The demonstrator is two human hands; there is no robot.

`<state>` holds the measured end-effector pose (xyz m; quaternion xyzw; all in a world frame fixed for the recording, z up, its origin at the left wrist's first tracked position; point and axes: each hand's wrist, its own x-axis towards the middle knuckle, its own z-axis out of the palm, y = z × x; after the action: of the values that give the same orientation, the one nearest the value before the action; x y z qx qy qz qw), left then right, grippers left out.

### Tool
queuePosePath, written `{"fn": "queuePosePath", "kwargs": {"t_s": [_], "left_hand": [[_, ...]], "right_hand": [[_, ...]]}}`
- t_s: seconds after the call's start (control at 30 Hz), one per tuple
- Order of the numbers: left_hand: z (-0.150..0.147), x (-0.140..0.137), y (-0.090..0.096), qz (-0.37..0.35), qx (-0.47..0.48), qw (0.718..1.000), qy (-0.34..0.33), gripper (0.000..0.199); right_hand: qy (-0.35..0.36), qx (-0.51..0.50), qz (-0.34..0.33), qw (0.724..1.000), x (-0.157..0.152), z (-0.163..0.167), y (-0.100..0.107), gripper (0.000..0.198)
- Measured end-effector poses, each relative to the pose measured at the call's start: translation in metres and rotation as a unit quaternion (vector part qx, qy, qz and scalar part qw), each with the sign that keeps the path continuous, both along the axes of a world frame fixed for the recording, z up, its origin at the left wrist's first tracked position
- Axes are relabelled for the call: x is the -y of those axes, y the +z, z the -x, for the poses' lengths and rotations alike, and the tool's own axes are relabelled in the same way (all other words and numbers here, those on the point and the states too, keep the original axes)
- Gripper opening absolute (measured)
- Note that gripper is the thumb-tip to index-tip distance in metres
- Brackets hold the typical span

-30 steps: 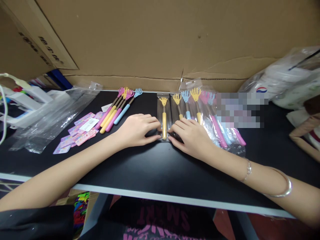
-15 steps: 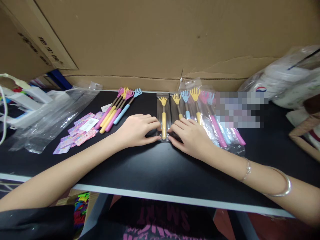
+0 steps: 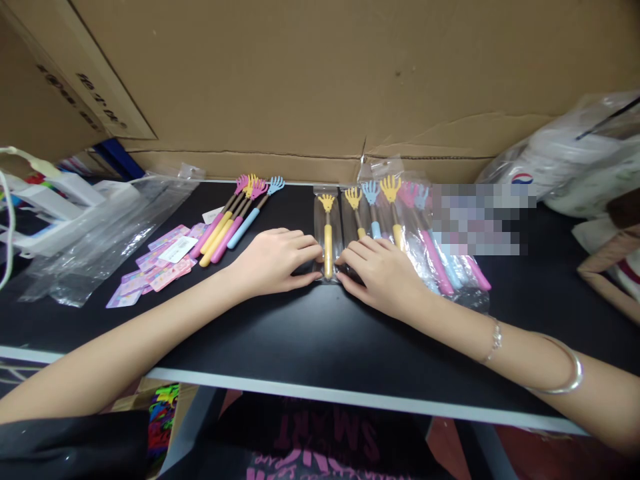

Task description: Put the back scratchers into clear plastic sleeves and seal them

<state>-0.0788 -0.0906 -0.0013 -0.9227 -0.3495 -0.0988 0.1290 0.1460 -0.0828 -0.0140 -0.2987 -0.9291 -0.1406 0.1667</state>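
A yellow back scratcher [image 3: 328, 250] lies upright in a clear plastic bag [image 3: 335, 230] at the middle of the table. My left hand [image 3: 277, 260] holds the bag's left edge near its lower end, fingers curled and thumb close to the front. At the opposite edge, my right hand [image 3: 377, 273] grips the bag in the same way. Just beyond my right hand lie several bagged back scratchers [image 3: 391, 190] in yellow, blue and pink, their handles partly covered by it. Left of my left hand is a group of loose back scratchers [image 3: 235, 230] without bags.
Printed cards [image 3: 167, 253] lie in a pile at the left, beside clear plastic bags [image 3: 100, 247] and a white plastic frame [image 3: 65, 213]. Cardboard [image 3: 320, 80] stands along the back of the black table [image 3: 280, 333]. A bagged white cup [image 3: 565, 157] is at the right.
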Motion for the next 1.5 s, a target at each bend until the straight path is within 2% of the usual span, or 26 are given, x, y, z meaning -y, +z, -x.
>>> {"fn": "queuePosePath", "kwargs": {"t_s": [0.37,1.5], "left_hand": [[0.0022,-0.0015,-0.0012,0.007,-0.001,1.000,-0.012,0.041],[0.0037,-0.0025,0.0002,0.051,0.032,0.998,-0.002,0.030]], "right_hand": [[0.001,-0.001,-0.002,1.000,0.0009,-0.0002,-0.0002,0.014],[-0.002,0.010,-0.003,1.000,0.0001,0.0000,-0.0009,0.014]]}}
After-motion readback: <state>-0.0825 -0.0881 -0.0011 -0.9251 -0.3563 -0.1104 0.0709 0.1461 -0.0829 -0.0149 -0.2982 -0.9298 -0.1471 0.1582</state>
